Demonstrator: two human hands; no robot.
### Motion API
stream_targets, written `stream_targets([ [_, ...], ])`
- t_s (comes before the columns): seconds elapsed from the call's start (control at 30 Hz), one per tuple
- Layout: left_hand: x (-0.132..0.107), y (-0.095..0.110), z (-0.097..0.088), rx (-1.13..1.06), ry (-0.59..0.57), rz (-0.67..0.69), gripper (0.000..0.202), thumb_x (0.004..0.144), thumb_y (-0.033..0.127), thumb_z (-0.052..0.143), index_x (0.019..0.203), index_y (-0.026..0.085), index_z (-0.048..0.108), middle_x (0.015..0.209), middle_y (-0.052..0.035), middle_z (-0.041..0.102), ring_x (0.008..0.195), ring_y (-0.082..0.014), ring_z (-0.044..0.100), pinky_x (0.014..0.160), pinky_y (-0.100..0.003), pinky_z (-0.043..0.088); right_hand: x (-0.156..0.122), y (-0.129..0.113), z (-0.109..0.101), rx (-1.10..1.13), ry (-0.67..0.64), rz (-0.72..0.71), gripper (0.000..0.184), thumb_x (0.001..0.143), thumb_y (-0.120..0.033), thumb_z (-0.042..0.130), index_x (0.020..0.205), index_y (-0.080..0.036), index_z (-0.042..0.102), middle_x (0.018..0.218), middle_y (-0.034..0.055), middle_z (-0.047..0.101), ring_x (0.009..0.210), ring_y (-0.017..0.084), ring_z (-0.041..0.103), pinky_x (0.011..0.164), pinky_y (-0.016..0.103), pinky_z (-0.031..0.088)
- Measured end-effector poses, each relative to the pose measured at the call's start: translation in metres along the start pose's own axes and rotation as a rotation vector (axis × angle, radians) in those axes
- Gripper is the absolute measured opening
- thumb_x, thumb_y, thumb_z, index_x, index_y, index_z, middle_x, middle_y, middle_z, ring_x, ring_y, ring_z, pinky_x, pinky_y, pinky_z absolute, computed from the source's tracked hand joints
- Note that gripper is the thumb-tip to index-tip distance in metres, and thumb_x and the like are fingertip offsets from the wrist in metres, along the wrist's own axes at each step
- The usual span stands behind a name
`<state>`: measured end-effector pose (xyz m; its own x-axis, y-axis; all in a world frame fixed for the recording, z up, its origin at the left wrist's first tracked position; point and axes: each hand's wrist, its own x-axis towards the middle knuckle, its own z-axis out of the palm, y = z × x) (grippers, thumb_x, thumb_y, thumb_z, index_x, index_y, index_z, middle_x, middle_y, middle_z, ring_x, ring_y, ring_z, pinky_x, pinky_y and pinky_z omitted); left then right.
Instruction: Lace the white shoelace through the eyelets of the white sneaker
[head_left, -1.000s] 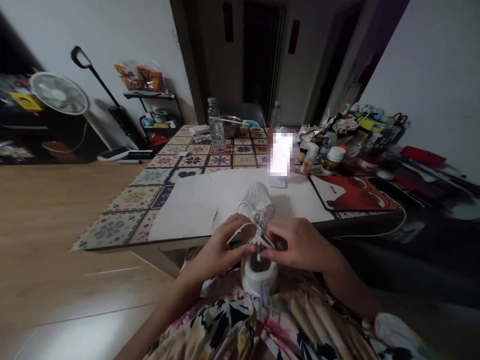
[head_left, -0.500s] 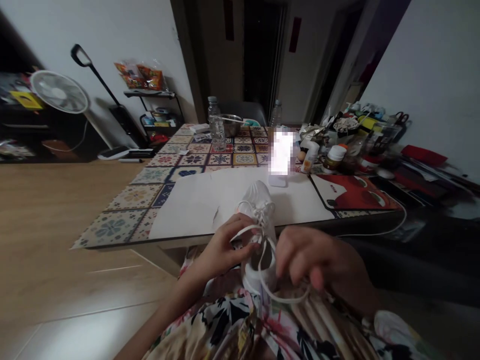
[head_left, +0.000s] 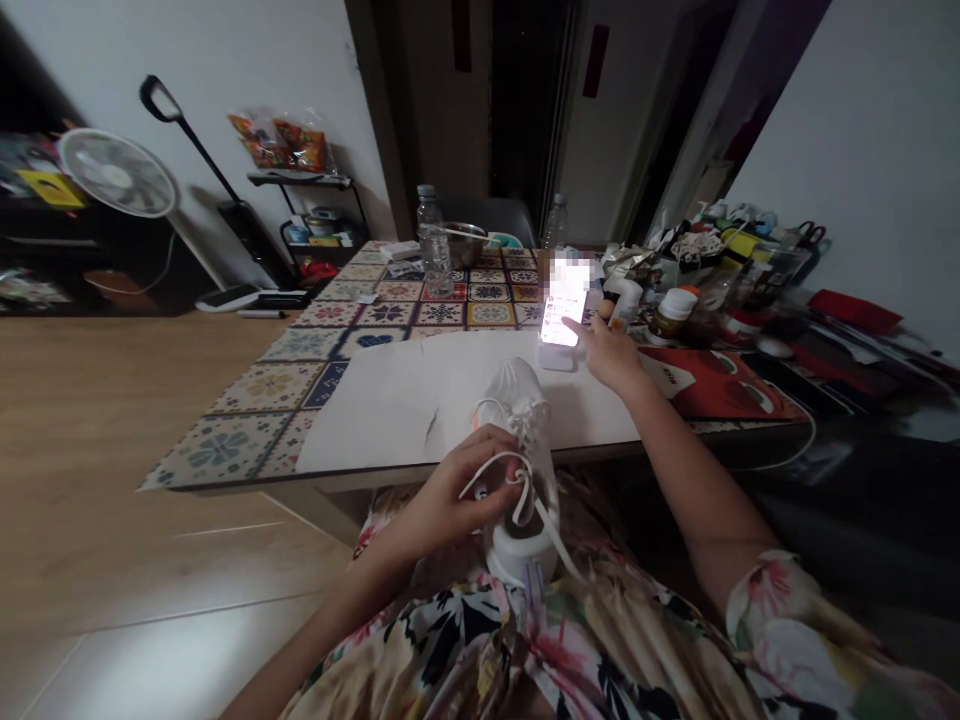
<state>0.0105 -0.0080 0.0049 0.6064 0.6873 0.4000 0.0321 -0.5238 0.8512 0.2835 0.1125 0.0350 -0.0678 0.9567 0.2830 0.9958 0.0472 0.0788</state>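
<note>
A white shoe (head_left: 517,400) leans with its toe on the table edge and its heel in my lap. My left hand (head_left: 450,495) pinches a loop of the white lace (head_left: 517,480) beside the shoe's opening. One loose lace end trails down over my floral dress. My right hand (head_left: 609,352) is stretched out over the table, index finger touching the lit screen of a phone (head_left: 562,305) propped upright behind the shoe. It holds nothing.
White paper (head_left: 420,395) covers the near part of the patterned table (head_left: 247,420). Water bottles (head_left: 433,245), a metal bowl (head_left: 465,240), jars and clutter (head_left: 697,270) crowd the far and right side. A red mat (head_left: 712,385) lies right. A fan (head_left: 116,170) stands left.
My right hand let go of the lace, pulled away from the shoe and reached forward to the phone screen. My left hand stayed on the lace loop.
</note>
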Motion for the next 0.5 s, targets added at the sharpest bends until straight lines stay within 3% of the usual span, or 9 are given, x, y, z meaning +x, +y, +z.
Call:
stream_targets([
  [0.17, 0.000, 0.001, -0.001, -0.082, 0.029, -0.018, 0.015, 0.086, 0.024, 0.065, 0.073, 0.017, 0.059, 0.093, -0.0058, 0.056, 0.089, -0.0181, 0.055, 0.084, -0.030, 0.043, 0.014, 0.005, -0.009, 0.011, 0.036, 0.052, 0.060, 0.094, -0.010, 0.039, 0.150, -0.032, 0.033, 0.128, 0.0170, 0.052, 0.100, 0.032, 0.062, 0.079, 0.040, 0.045],
  [0.3, -0.002, 0.002, -0.002, -0.206, 0.024, -0.038, 0.025, 0.083, 0.037, 0.070, 0.071, 0.016, 0.064, 0.088, -0.0057, 0.055, 0.085, -0.0183, 0.053, 0.079, -0.030, 0.043, 0.002, 0.001, -0.018, 0.216, 0.113, 0.025, 0.059, 0.091, -0.007, 0.039, 0.148, -0.020, 0.035, 0.127, 0.0193, 0.053, 0.104, 0.031, 0.059, 0.080, 0.039, 0.045],
  [0.43, -0.007, 0.002, -0.001, -0.427, 0.026, -0.006, 0.034, 0.079, 0.046, 0.073, 0.068, 0.015, 0.064, 0.089, -0.0053, 0.053, 0.084, -0.0180, 0.052, 0.075, -0.029, 0.042, -0.047, -0.017, -0.029, 0.421, 0.051, -0.174, 0.029, 0.092, -0.014, 0.048, 0.117, -0.020, 0.062, 0.107, 0.0079, 0.066, 0.090, 0.020, 0.062, 0.077, 0.029, 0.048],
  [0.5, -0.010, 0.001, -0.002, -0.523, 0.036, 0.062, 0.034, 0.078, 0.045, 0.074, 0.065, 0.015, 0.063, 0.088, -0.0044, 0.051, 0.083, -0.0174, 0.051, 0.074, -0.029, 0.041, -0.075, -0.028, -0.035, 0.624, -0.023, -0.424, 0.019, 0.094, -0.017, 0.050, 0.104, -0.021, 0.066, 0.102, 0.0049, 0.067, 0.088, 0.017, 0.061, 0.077, 0.027, 0.048],
])
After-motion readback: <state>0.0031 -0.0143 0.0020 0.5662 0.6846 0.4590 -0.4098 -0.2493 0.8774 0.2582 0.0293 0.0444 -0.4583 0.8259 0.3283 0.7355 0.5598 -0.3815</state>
